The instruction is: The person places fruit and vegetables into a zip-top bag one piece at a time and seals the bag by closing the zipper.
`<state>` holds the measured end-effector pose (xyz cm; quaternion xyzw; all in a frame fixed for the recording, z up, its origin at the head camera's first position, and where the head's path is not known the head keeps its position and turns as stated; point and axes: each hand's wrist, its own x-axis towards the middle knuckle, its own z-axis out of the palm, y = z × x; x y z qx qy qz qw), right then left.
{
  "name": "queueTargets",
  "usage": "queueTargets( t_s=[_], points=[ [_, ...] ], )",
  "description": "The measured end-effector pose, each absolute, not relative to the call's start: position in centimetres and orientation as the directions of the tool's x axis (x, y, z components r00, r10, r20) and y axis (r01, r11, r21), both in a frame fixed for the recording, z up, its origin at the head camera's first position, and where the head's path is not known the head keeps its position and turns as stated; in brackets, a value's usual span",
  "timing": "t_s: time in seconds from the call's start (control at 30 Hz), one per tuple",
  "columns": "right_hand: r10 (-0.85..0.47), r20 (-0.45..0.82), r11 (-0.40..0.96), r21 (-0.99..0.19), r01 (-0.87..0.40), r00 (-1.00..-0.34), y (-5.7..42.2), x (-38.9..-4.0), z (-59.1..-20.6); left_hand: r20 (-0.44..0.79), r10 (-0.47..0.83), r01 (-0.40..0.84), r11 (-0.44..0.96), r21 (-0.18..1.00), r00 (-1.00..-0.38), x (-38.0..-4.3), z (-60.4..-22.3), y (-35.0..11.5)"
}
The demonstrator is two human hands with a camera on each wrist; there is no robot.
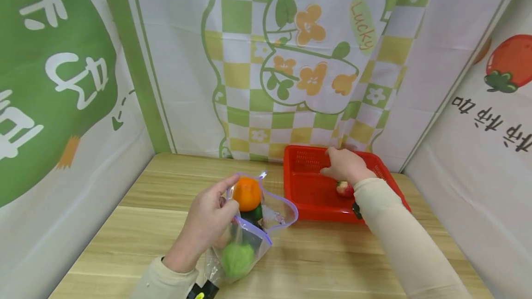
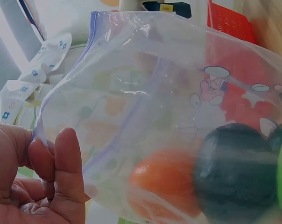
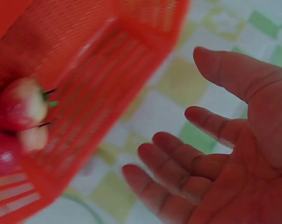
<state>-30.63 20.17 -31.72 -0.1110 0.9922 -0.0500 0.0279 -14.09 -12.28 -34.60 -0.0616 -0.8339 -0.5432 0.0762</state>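
Observation:
My left hand pinches the purple-edged rim of a clear zip bag, whose mouth gapes. Inside the bag are an orange fruit, a pale green round vegetable and, in the left wrist view, a big dark green rounded thing. Over the red plastic basket hovers my right hand, fingers spread and palm bare. Red-and-cream fruits like small apples lie in the basket; in the head view one such fruit shows below the hand, partly covered by the wrist.
The wooden table runs up to a printed cloth backdrop with side panels at left and right. Right of the bag stands the basket, near the table's back edge, its low walls slotted. A dark wristband is on the left wrist.

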Motion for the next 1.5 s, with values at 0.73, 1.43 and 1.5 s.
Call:
queueTargets(
  t_s=[0.73,1.43,1.5],
  points=[
    [0.003,-0.476,0.957,-0.253,0.140,-0.880,26.0,-33.6,-36.6,0.201,0.011,0.187,0.422,0.887,-0.980,-14.3,-34.7,-12.5],
    [-0.074,-0.434,0.979,-0.203,0.017,-0.898,26.3,-34.2,-38.9,0.186,0.022,0.179,0.401,0.898,-0.982,-14.0,-34.7,-12.7],
    [-0.063,-0.440,0.976,-0.213,0.036,-0.896,26.2,-34.3,-39.0,0.183,0.021,0.176,0.400,0.900,-0.983,-14.0,-34.6,-12.7]
  ],
)
